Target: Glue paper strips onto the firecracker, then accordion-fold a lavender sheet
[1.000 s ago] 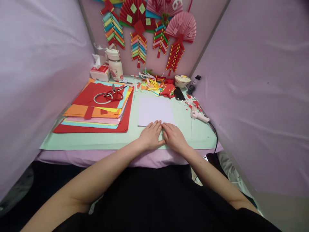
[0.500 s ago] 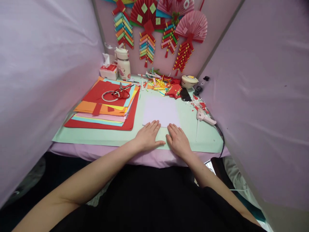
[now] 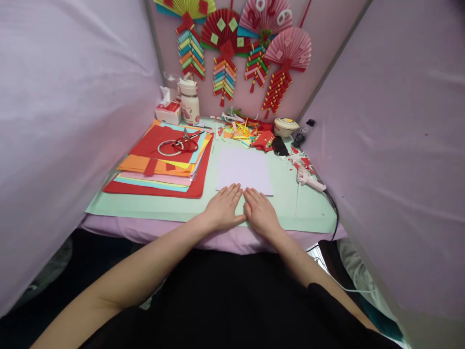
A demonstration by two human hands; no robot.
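A pale lilac sheet of paper (image 3: 244,167) lies flat on the mint-green table cover (image 3: 181,211). On its near edge rest the fingertips of my left hand (image 3: 225,207), which is flat and open. My right hand (image 3: 260,208) also lies flat and open beside it, fingertips on the same edge. The two hands almost meet at the thumbs. Neither holds anything. What lies under the palms is hidden.
Stacked coloured paper (image 3: 160,169) sits left, with red-handled scissors (image 3: 186,143) and a white ring (image 3: 169,148) on top. A glue gun (image 3: 309,179) lies right. Paper scraps (image 3: 241,130), a lidded bowl (image 3: 285,127), a bottle (image 3: 190,103) and a tissue box (image 3: 169,112) stand behind.
My right hand has slid left along the paper's near edge, closer to my left hand. The left hand stays in nearly the same place. The camera view has tilted up slightly.
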